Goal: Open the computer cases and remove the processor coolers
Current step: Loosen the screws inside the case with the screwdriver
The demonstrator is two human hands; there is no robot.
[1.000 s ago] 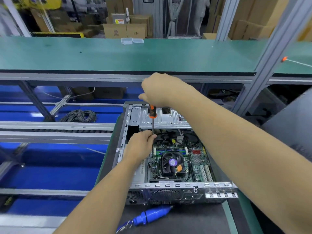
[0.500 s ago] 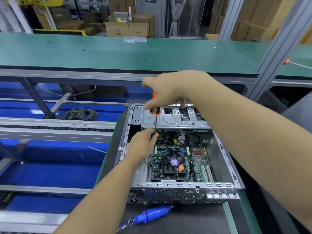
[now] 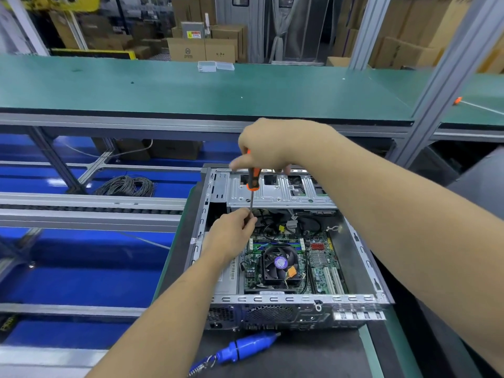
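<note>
Blue tool (image 3: 246,347): lies on the dark mat (image 3: 300,358) nearest me, just in front of the case's rear panel, a coiled cord at its left end.
Computer case (image 3: 362,257): lid off, lying flat on the mat, open side up.
Processor cooler (image 3: 279,264): black fan with a purple hub sticker, seated on the green motherboard (image 3: 321,261) inside the case.
My left hand (image 3: 231,233): curled fingers pinch the metal shaft of the screwdriver (image 3: 252,184) low down, above the case's left inner edge.
My right hand (image 3: 270,144): closed round the top of the orange-and-black handle, holding it upright over the drive bay (image 3: 281,192).
Green bench (image 3: 191,88): beyond the case, with a clear plastic box (image 3: 215,66) at its far edge.
</note>
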